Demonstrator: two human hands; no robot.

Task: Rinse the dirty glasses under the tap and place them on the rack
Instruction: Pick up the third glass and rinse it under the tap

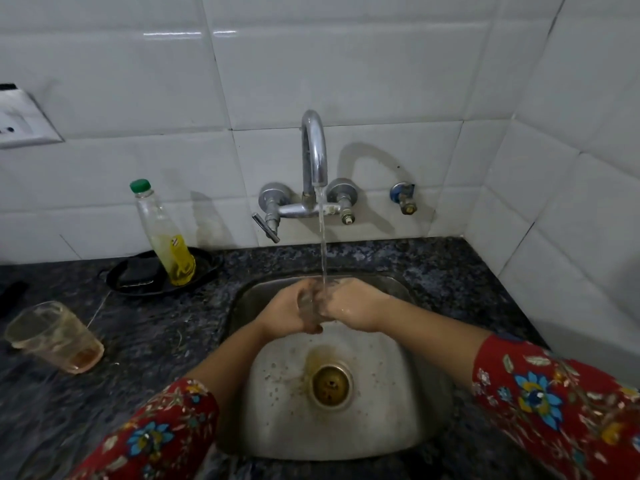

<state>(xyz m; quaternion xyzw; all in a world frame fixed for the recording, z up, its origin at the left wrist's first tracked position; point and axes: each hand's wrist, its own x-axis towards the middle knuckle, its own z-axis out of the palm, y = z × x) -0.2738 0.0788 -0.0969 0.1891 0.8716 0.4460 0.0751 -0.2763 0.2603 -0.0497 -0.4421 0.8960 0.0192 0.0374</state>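
Step in hand: rinsing. One glass [309, 306] is held over the far part of the sink [277, 393], directly under the tap [314, 150], with the water [322, 244] falling onto it. The left grip [287, 315] is closed, fingers curled round the glass's left side and base. The right grip [349, 308] is also closed against its right side, wet, and appears to be rubbing it; whether any fingers reach inside cannot be told. Brownish residue lies round the drain [330, 384], near the onlooker. A second glass [52, 336], with brown dregs in its bottom, stands on the desk [156, 323] well to the left, untouched. Judgement: the task is at an early stage, with one glass under water, one waiting and none racked. No rack is in view. The next move calls for tipping out the water, keeping a firm hold on slippery glass, and carrying it to the rack, wherever that stands.
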